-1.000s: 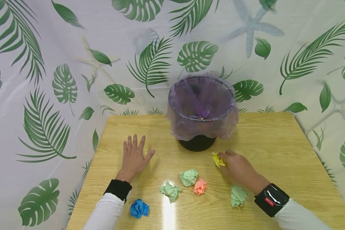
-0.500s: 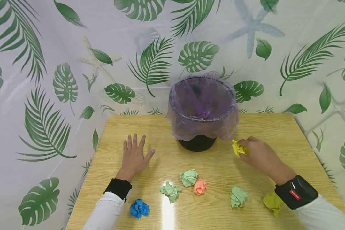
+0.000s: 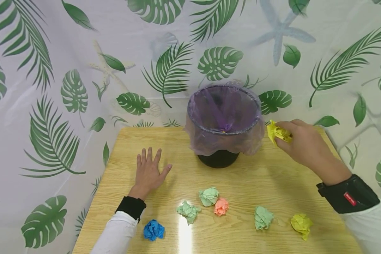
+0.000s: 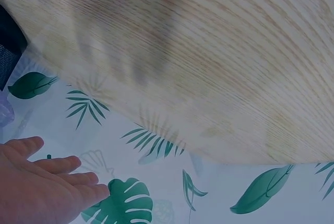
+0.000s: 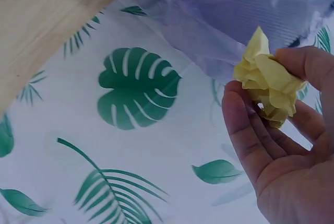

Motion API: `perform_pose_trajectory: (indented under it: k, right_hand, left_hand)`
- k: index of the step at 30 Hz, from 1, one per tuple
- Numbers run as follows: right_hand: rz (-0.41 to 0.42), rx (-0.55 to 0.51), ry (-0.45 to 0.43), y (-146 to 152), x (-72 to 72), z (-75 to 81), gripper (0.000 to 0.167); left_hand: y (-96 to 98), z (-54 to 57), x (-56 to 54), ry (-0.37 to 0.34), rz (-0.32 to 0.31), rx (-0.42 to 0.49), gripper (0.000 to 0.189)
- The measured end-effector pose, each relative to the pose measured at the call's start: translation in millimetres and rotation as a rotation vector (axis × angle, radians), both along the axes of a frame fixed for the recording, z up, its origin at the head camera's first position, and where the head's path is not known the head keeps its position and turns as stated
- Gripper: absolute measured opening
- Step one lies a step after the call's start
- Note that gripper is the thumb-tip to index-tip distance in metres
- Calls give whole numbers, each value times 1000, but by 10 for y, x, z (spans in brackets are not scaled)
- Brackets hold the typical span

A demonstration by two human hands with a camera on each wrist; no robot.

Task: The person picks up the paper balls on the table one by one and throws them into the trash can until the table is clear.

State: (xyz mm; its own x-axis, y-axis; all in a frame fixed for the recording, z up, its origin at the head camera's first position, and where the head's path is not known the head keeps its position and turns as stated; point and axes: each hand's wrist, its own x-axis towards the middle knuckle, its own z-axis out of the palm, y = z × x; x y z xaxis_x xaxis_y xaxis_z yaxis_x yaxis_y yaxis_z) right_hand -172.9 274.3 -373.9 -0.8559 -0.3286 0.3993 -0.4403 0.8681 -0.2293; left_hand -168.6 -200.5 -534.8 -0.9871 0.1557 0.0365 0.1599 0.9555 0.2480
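Between thumb and fingers, my right hand (image 3: 308, 144) pinches a crumpled yellow paper ball (image 3: 278, 133), raised to the right of the trash bin (image 3: 218, 158). The right wrist view shows the same crumpled paper (image 5: 269, 80) at the fingertips, with the bin's liner (image 5: 209, 36) behind it. A translucent purple bag (image 3: 225, 141) lines the black bin and hangs over its rim. My left hand (image 3: 148, 176) lies flat with fingers spread on the left of the table. In the left wrist view, part of that left hand (image 4: 47, 182) shows, holding nothing.
On the wooden table (image 3: 241, 240) lie several paper balls: blue (image 3: 153, 230), green (image 3: 188, 211), another green (image 3: 209, 196), orange (image 3: 221, 206), a green one further right (image 3: 262, 217) and a yellow one (image 3: 301, 225). A leaf-patterned sheet (image 3: 114, 42) hangs behind the table.
My right hand has moved right and upward, lifting the yellow paper ball from the table to beside the bin. Another yellow ball has come into view at right. My left hand stays put.
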Motion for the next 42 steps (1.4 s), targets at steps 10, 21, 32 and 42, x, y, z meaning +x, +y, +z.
perform_pose_trajectory:
  k: [10, 21, 32, 42]
  right_hand:
    - [48, -112, 140, -386, -185, 339, 47]
    - [73, -149, 59, -707, -475, 354, 46]
    - [20, -78, -228, -892, -632, 334, 54]
    - [15, -20, -281, -923, -599, 285, 66]
  left_hand:
    - [4, 26, -23, -22, -5, 1, 82]
    - [-6, 40, -32, -21, -9, 2, 82]
    - [16, 74, -44, -18, -16, 0, 83]
    - [37, 61, -53, -11, -11, -17, 83]
